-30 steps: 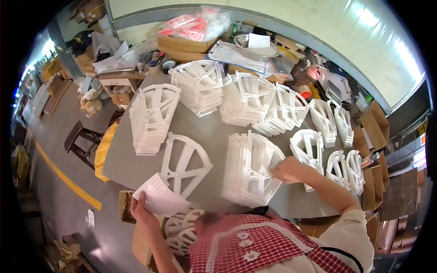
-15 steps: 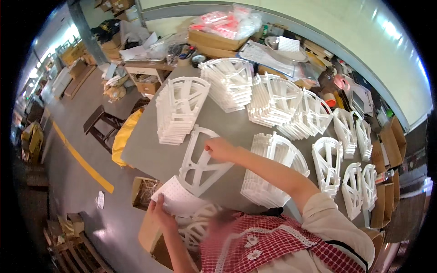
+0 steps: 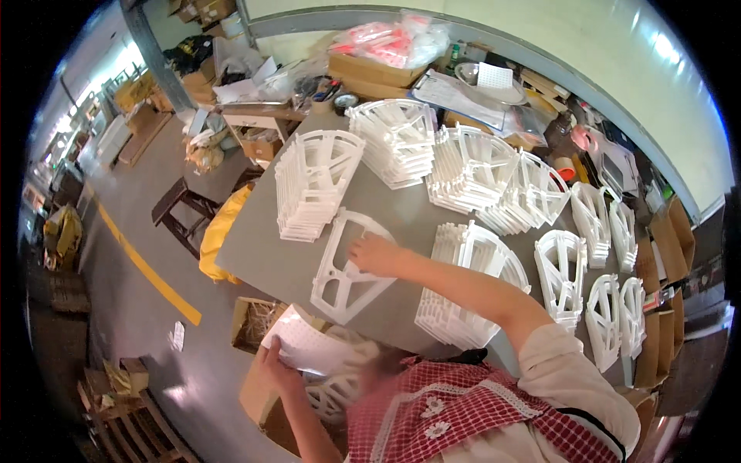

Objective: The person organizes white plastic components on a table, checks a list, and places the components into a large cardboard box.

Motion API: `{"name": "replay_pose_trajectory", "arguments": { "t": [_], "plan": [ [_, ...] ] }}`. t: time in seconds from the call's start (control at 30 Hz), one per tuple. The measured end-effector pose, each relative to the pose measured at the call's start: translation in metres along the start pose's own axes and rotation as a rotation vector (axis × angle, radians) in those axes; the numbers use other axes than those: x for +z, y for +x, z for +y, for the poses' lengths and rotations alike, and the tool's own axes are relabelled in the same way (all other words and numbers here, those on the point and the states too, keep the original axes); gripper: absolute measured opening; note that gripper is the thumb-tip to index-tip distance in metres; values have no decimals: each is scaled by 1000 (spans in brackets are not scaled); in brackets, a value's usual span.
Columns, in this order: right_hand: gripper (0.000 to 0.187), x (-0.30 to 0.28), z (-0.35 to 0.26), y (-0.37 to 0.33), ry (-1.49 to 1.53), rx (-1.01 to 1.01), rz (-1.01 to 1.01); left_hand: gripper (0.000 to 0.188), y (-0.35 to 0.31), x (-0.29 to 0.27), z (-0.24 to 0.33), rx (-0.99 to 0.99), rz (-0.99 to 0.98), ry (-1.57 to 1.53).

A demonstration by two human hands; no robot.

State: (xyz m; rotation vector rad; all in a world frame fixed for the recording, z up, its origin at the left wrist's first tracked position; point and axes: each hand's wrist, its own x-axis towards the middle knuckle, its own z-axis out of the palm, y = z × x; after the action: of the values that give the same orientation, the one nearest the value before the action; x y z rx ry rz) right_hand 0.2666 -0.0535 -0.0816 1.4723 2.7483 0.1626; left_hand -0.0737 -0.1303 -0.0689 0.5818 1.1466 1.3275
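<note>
My left hand is closed on the edge of a white sheet marked with rows of small dots, held above an open carton near my body. A white plastic fan-shaped frame with cut-out openings lies flat on the grey table. My right hand rests on the frame's middle bar, its fingers bent and pressed together. Whatever those fingertips may hold is too small to see. Under the sheet, more white frames lie inside the carton, partly hidden by the sheet and my apron.
Stacks of similar white frames stand along the far side and right of the grey table. A small box is beside the near left corner. A dark stool and yellow cloth are left. Bagged parts sit behind.
My left hand has drawn the dotted sheet slightly down, away from the frame's lower end. My right hand stays on the frame. The whole view has shifted a little.
</note>
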Motion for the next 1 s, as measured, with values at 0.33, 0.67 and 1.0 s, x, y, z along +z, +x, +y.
{"name": "replay_pose_trajectory", "arguments": {
  "t": [0.33, 0.67, 1.0],
  "plan": [
    [46, -124, 7, -164, 148, 274, 210, 43, -9, 22, 20, 14, -33, 60],
    [57, -92, 4, -320, 90, 479, 30, 33, -1, 53, 10, 70, -209, 355],
    [55, -107, -17, -272, 115, 519, 2, 24, -38, 156, -2, -69, -552, 235]
  ]
}}
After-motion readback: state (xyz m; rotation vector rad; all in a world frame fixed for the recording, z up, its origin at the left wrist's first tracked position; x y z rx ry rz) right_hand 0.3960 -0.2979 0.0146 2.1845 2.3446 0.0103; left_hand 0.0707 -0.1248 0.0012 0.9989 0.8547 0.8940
